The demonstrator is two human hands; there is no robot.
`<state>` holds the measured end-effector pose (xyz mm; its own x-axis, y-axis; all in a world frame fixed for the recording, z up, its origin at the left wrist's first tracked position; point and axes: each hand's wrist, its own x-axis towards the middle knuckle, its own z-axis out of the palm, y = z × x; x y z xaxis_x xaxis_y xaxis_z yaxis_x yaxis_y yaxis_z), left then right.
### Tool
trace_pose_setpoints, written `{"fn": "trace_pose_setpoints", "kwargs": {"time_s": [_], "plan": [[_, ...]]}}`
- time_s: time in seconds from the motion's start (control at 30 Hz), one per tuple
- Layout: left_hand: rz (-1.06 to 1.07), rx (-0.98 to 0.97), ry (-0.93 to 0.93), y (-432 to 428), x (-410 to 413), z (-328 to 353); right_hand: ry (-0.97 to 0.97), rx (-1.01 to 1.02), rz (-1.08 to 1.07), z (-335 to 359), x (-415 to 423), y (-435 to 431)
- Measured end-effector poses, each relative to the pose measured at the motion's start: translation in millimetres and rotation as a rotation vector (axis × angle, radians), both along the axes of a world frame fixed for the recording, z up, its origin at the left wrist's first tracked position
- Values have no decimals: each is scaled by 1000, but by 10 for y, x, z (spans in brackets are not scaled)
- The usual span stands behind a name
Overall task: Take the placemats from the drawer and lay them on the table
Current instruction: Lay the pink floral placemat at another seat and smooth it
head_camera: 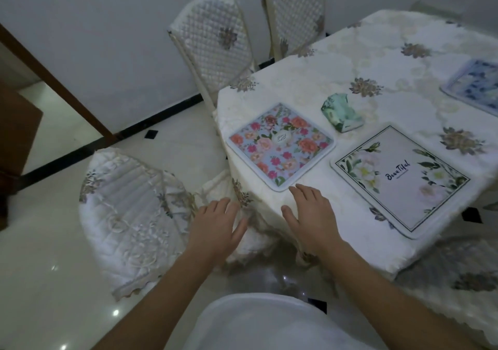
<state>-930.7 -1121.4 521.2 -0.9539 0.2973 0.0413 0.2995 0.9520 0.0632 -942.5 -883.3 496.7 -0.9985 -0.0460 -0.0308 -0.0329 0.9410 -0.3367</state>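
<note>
Sitting between placemats (280, 145): green tissue pack (341, 112)

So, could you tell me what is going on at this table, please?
A person is laying placemats on the cloth-covered table. Three lie flat on it: a pink floral placemat at the near corner, a white placemat beside it, and a blue placemat cut off at the right edge. A green packet sits between them. Both hands are open and hold nothing: the right hand is at the table edge just below the pink floral placemat, and the left hand is off the corner.
</note>
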Motion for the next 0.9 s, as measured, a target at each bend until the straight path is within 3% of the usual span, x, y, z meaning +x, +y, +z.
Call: {"fn": "trace_pose_setpoints", "kwargs": {"time_s": [0.63, 0.9], "plan": [[-206, 93, -165, 190, -2408, -508, -175, -126, -339, -290, -1136, 295], [-184, 60, -261, 39, -3345, -823, -248, -263, -561, -478, -1546, 186]]}}
